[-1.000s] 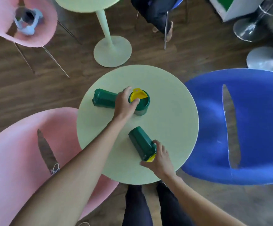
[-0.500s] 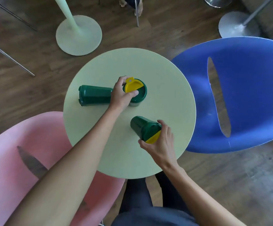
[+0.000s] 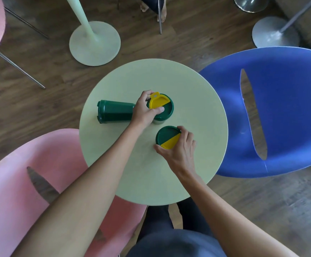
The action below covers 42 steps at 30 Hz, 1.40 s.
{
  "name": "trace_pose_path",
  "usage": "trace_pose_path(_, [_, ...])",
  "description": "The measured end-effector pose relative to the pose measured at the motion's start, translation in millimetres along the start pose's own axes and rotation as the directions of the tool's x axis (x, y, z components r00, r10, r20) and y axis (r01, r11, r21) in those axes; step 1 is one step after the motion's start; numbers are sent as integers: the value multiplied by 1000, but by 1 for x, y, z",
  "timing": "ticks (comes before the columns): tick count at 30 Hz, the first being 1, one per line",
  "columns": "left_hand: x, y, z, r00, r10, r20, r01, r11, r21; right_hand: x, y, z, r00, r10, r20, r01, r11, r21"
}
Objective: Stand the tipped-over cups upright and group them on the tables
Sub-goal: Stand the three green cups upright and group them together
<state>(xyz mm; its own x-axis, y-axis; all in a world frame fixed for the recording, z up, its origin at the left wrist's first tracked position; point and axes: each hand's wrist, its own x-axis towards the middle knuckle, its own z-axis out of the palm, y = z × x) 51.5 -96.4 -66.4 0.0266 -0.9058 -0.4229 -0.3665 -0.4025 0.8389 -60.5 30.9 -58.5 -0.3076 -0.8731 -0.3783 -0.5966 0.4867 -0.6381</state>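
Note:
Three dark green cups with green-and-yellow lids are on the round pale green table (image 3: 197,101). One cup (image 3: 115,114) lies on its side at the left, its base pointing left. A second cup (image 3: 165,109) stands upright near the middle, and my left hand (image 3: 144,111) grips its lid rim. The third cup (image 3: 166,137) stands upright just in front of it, with my right hand (image 3: 180,151) closed around its lid and side.
A pink chair (image 3: 21,182) is at the lower left and a blue chair (image 3: 284,112) at the right, both close to the table. The base of another pale green table (image 3: 95,43) stands on the wooden floor beyond. Another person's feet (image 3: 161,13) show at the top.
My right hand has tipped the near cup from lying on its side to upright. My left hand has stayed on the middle upright cup. The view shifted a little.

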Motion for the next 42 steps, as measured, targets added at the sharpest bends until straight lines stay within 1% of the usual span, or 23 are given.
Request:
trace_pose_path(9, [-1,-4,1,1000,6,1,-6,999,-47,11,-7,4,1000,-6,2,6,999,37])
trace_pose_path(12, [-3,-4,2,999,45,0,-45,998,-51,11,-5,5,1000,3,8,-3,999,52])
trace_pose_path(14, [-5,-4,-3,993,84,-84,-87,996,-32,9,-3,6,1000,7,12,-8,998,65])
trace_pose_path(15, [-5,-6,-9,980,75,-183,-84,996,-44,9,-3,6,1000,6,11,-7,998,67])
trace_pose_path(16, [-5,-8,-18,949,49,-312,-71,996,-62,9,-2,6,1000,5,10,-5,998,67])
trace_pose_path(17, [-4,-12,-28,893,10,-450,-47,996,-72,9,-2,6,1000,4,9,-4,998,67])
trace_pose_path(18, [-2,-18,-41,818,-53,-573,14,997,-73,9,-2,6,1000,4,11,-5,998,68])
trace_pose_path(19, [0,-25,-53,736,-155,-659,122,988,-96,9,-2,6,1000,3,14,-4,998,69])
trace_pose_path(20, [1,-31,-65,661,-286,-694,247,956,-158,9,-1,6,1000,1,16,-3,998,71])
trace_pose_path(21, [5,-39,-75,603,-438,-666,365,895,-258,9,-2,6,1000,-1,16,0,997,72])
trace_pose_path(22, [7,-45,-82,559,-579,-594,461,812,-357,9,-1,7,1000,-3,15,2,997,72])
trace_pose_path(23, [8,-50,-87,532,-684,-499,525,729,-439,9,-1,7,1000,-3,14,2,998,70])
trace_pose_path(24, [9,-53,-90,523,-748,-408,541,661,-520,9,-1,7,1000,0,13,-1,997,71])
trace_pose_path(26, [13,-57,-92,557,-790,-256,487,560,-670,9,0,7,1000,0,13,-1,997,77])
trace_pose_path(27, [15,-56,-93,588,-778,-219,455,543,-706,9,0,7,1000,0,14,-1,997,79])
trace_pose_path(31, [19,-53,-97,671,-705,-231,339,568,-750,10,1,8,1000,-9,6,8,996,85])
trace_pose_path(33, [16,-54,-96,710,-647,-278,275,617,-737,9,1,7,1000,-10,2,10,996,91])
trace_pose_path(35, [10,-58,-93,765,-542,-349,187,704,-685,9,1,7,1000,-9,9,9,996,93])
trace_pose_path(37, [-1,-61,-89,831,-353,-430,66,830,-553,9,1,8,1000,-8,11,7,996,92])
trace_pose_path(39, [-19,-59,-82,870,-93,-484,-54,958,-282,9,0,8,1000,-10,10,9,996,90])
trace_pose_path(40, [-26,-60,-78,878,43,-476,-114,986,-121,8,-1,8,1000,-12,10,11,996,90])
trace_pose_path(41, [-33,-62,-73,882,162,-443,-176,984,10,8,-1,7,1000,-12,10,11,996,90])
trace_pose_path(42, [-39,-63,-69,880,254,-400,-234,967,101,8,-1,7,1000,-10,11,9,996,89])
